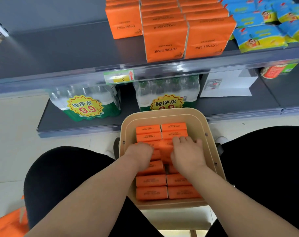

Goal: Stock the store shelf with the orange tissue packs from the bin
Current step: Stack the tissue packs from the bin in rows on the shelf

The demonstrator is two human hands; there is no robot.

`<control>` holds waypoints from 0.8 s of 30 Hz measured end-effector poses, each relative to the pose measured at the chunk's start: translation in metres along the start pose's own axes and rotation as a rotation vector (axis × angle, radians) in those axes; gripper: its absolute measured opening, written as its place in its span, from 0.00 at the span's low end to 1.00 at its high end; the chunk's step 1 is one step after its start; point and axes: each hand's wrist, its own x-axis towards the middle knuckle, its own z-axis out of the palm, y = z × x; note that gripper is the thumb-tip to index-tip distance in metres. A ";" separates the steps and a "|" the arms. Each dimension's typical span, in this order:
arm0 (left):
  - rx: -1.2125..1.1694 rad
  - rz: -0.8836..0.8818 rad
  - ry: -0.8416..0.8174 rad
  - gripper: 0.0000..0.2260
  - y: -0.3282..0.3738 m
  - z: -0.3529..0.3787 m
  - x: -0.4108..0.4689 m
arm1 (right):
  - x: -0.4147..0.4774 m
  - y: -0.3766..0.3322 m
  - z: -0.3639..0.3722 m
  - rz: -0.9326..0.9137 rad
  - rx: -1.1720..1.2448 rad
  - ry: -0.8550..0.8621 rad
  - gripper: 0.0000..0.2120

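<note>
A beige bin (193,117) stands on the floor between my knees, filled with two columns of orange tissue packs (151,180). Both hands are down inside it. My left hand (141,153) rests on the left column with its fingers curled over a pack. My right hand (188,151) lies on the right column, fingers spread over a raised orange pack (165,148) between the hands. Whether either hand grips a pack is hidden. On the grey shelf (68,53) above, orange tissue packs (165,40) stand in three rows at centre right.
Blue snack bags (265,35) fill the shelf to the right of the orange rows; the shelf's left half is bare. Below sit shrink-wrapped water bottle packs (87,101), and a white box (229,84). Another orange pack (10,223) lies on the floor at bottom left.
</note>
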 end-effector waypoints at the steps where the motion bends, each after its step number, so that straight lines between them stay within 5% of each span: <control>1: -0.001 -0.002 0.008 0.07 0.001 -0.001 -0.001 | 0.001 0.003 -0.002 0.005 0.000 0.070 0.11; 8: 0.048 0.017 -0.037 0.08 0.004 0.007 -0.001 | -0.002 0.023 0.017 0.026 0.080 -0.085 0.19; 24: 0.368 0.098 -0.177 0.11 0.021 0.047 0.024 | 0.003 0.024 0.025 0.067 0.207 -0.110 0.21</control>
